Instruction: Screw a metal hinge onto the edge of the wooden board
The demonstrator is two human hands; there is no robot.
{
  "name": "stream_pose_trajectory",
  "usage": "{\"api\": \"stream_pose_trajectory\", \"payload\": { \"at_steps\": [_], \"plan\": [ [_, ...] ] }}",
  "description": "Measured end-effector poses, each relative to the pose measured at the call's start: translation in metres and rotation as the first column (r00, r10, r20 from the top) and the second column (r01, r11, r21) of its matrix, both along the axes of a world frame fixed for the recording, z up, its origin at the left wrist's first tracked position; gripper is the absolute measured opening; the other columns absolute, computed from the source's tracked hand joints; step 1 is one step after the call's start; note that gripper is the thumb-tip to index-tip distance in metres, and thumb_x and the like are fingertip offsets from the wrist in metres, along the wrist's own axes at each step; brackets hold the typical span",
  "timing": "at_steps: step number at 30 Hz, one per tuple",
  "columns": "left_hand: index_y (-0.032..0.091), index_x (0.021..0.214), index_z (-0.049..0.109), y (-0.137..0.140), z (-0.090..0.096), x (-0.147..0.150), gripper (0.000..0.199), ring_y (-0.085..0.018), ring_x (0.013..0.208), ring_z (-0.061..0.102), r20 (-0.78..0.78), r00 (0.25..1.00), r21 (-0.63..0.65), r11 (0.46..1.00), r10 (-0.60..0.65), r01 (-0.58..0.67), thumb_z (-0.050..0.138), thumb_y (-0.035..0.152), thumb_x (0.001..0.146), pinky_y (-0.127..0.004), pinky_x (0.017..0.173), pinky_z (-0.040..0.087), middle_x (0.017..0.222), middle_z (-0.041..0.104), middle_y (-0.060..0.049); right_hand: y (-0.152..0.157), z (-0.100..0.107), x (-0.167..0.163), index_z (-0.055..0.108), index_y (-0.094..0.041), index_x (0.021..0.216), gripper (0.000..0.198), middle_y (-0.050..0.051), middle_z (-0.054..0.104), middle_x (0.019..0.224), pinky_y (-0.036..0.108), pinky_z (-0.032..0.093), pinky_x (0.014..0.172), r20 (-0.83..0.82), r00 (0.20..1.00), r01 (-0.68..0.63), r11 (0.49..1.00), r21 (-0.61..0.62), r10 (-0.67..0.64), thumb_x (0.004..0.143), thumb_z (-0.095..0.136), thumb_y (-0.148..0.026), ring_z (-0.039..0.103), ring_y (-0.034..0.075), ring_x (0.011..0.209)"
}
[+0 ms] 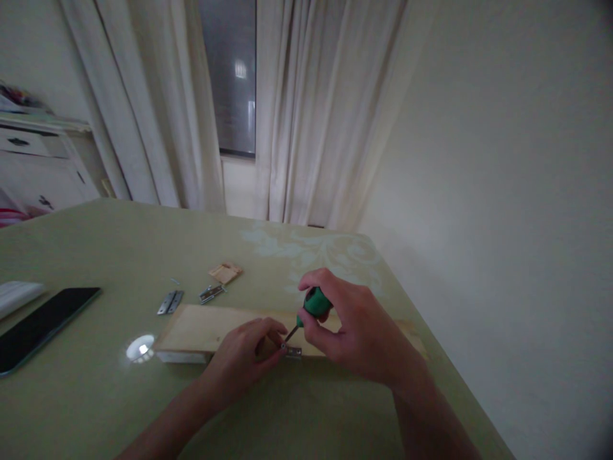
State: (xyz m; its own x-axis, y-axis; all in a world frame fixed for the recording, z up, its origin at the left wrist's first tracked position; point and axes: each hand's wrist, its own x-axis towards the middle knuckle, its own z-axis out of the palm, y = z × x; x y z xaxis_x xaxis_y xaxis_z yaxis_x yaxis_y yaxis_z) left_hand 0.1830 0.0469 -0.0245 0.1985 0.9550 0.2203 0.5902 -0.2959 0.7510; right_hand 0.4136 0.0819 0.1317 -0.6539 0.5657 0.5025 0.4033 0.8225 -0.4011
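My right hand is closed around the green handle of a screwdriver, which slants down to the left. Its tip meets the left end of a small metal hinge at the near edge of a long pale wooden board. My left hand rests against the board, thumb and forefinger pinched at that same end of the hinge, beside the screwdriver tip. Any screw under the tip is too small to make out. Both hands cover parts of the board.
Behind the board lie a loose hinge, another hinge with screws and a small thin wooden piece. A dark phone and a white object are at left. The green table ends near the right wall.
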Motion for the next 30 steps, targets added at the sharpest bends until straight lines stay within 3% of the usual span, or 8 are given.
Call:
{"api": "stream_pose_trajectory", "payload": {
  "at_steps": [7, 13, 19, 21, 25, 28, 30],
  "plan": [
    [0.024, 0.103, 0.074, -0.001, 0.005, 0.001, 0.012, -0.018, 0.077, 0.064, -0.018, 1.0, 0.007, 1.0, 0.004, -0.004, 0.067, 0.029, 0.095, -0.03, 0.079, 0.05, 0.091, 0.077, -0.002, 0.003, -0.005, -0.005, 0.059, -0.028, 0.123, 0.028, 0.001, 0.076, 0.108, 0.028, 0.051, 0.085, 0.017, 1.0, -0.022, 0.999, -0.038, 0.023, 0.098, 0.067, -0.018, 0.072, 0.017, 0.094],
    [0.023, 0.091, 0.071, -0.002, 0.006, 0.0, 0.008, -0.017, 0.069, 0.054, -0.044, 0.999, 0.04, 0.999, 0.011, -0.009, 0.067, 0.029, 0.094, -0.029, 0.076, 0.047, 0.077, 0.065, 0.001, -0.003, -0.003, -0.006, 0.06, -0.027, 0.119, 0.025, 0.0, 0.075, 0.102, 0.029, 0.049, 0.08, 0.048, 0.998, -0.037, 0.998, -0.046, 0.039, 0.097, 0.066, -0.017, 0.07, 0.017, 0.089],
    [0.021, 0.092, 0.072, -0.002, 0.004, 0.001, 0.008, -0.016, 0.069, 0.055, -0.058, 0.998, 0.068, 0.998, -0.002, 0.006, 0.067, 0.026, 0.096, -0.028, 0.073, 0.044, 0.077, 0.066, 0.002, -0.006, -0.003, -0.009, 0.058, -0.023, 0.144, 0.047, 0.007, 0.078, 0.125, 0.034, 0.056, 0.095, 0.02, 0.997, -0.08, 0.996, -0.034, 0.081, 0.098, 0.059, -0.016, 0.073, 0.02, 0.106],
    [0.022, 0.094, 0.073, -0.002, 0.0, 0.002, 0.008, -0.016, 0.07, 0.057, -0.057, 0.998, 0.096, 0.995, -0.004, 0.009, 0.067, 0.025, 0.098, -0.027, 0.072, 0.044, 0.08, 0.068, 0.001, -0.002, -0.007, -0.012, 0.059, -0.024, 0.148, 0.043, 0.007, 0.079, 0.128, 0.033, 0.056, 0.097, 0.003, 0.996, -0.094, 0.995, 0.01, 0.094, 0.105, 0.058, -0.02, 0.074, 0.02, 0.108],
    [0.022, 0.095, 0.074, -0.001, -0.006, 0.002, 0.005, -0.016, 0.073, 0.061, -0.069, 0.997, 0.149, 0.989, 0.013, -0.003, 0.069, 0.022, 0.097, -0.028, 0.072, 0.044, 0.081, 0.072, 0.0, 0.004, -0.013, -0.017, 0.07, -0.021, 0.134, 0.029, 0.007, 0.083, 0.107, 0.035, 0.058, 0.088, -0.019, 0.998, -0.048, 0.984, 0.17, 0.052, 0.108, 0.066, -0.033, 0.076, 0.022, 0.097],
    [0.022, 0.096, 0.074, -0.001, -0.005, 0.001, 0.005, -0.017, 0.072, 0.061, -0.08, 0.997, 0.15, 0.989, 0.007, 0.005, 0.069, 0.02, 0.098, -0.029, 0.073, 0.045, 0.081, 0.071, 0.001, 0.003, -0.011, -0.016, 0.066, -0.023, 0.147, 0.039, 0.009, 0.08, 0.124, 0.037, 0.058, 0.1, -0.053, 0.983, -0.169, 0.977, 0.129, 0.177, 0.11, 0.056, -0.024, 0.074, 0.023, 0.117],
    [0.022, 0.097, 0.074, -0.001, -0.004, -0.001, 0.002, -0.017, 0.074, 0.061, -0.089, 0.996, 0.135, 0.99, -0.013, 0.026, 0.072, 0.022, 0.097, -0.029, 0.076, 0.047, 0.082, 0.07, 0.001, 0.001, -0.01, -0.015, 0.065, -0.024, 0.151, 0.041, 0.007, 0.08, 0.114, 0.033, 0.059, 0.092, -0.071, 0.979, -0.18, 0.971, 0.157, 0.193, 0.112, 0.054, -0.022, 0.075, 0.02, 0.106]
  ]
}}
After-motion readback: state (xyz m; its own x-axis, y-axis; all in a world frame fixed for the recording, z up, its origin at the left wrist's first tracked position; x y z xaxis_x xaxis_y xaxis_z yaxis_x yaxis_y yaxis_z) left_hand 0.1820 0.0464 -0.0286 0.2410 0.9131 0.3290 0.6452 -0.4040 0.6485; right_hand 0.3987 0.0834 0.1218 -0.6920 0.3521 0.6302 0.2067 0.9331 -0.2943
